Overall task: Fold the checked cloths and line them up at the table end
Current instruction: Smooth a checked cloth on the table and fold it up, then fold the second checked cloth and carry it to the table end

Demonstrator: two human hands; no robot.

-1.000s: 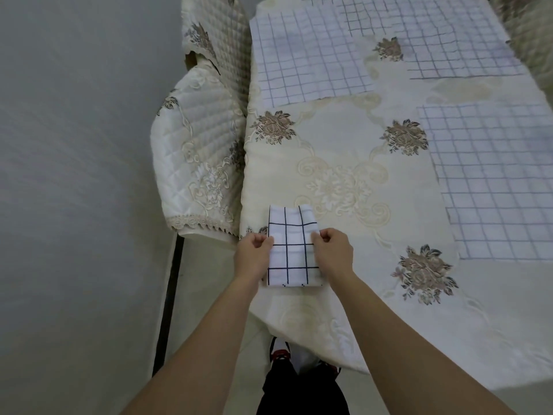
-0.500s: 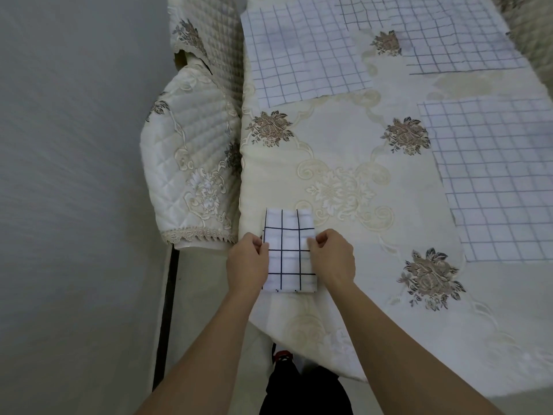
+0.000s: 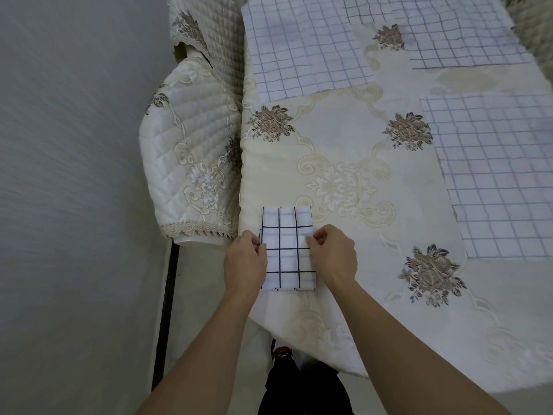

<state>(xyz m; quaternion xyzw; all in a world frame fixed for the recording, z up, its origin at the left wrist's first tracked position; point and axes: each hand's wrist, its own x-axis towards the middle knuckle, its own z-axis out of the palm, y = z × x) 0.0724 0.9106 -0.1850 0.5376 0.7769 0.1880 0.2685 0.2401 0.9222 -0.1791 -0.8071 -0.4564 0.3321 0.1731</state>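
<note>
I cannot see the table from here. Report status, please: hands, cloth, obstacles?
Left hand, right hand: each pinching a side of the folded checked cloth. Cloth flat near table end. Three spread checked cloths farther up, not touching it.

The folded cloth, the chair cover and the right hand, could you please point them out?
folded cloth (image 3: 287, 250), head view, middle squares.
chair cover (image 3: 191, 139), head view, quilted panel.
right hand (image 3: 333, 256), head view, back of hand.

**Cloth on every surface**

The folded cloth (image 3: 287, 253) is seen as thin, matt woven fabric, as are the flat cloths (image 3: 299, 52). The tablecloth (image 3: 338, 139) is embroidered, with a faint sheen. The chair cover (image 3: 185, 136) is quilted and glossy.
</note>
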